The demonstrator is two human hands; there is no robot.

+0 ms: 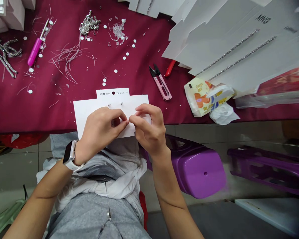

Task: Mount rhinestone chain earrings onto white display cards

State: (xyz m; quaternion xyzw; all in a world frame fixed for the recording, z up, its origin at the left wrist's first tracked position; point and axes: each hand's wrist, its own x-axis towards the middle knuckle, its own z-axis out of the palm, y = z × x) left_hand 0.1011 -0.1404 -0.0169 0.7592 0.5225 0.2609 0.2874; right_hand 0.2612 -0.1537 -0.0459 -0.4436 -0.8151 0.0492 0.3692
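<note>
A white display card [87,109] with a printed hanging tab lies at the table's front edge. Two small metal ends [122,103] stick up through its upper part. Over the card, my left hand [102,124] is closed, thumb and forefinger pinched together. Whatever sits in that pinch is too small to name. My right hand [149,127] meets it at the fingertips, its thumb and forefinger also pinched and the other fingers curled. Between the two hands any held piece is hidden.
Pink thread snips [161,83] lie to the right, near a red handle [170,68]. Beyond are a metal bead pile [89,25], clear plastic bits [119,32], loose threads [67,61] and a magenta-handled tool [36,49]. White cards with silver cords [229,51] fill the right; a purple stool [201,169] stands below.
</note>
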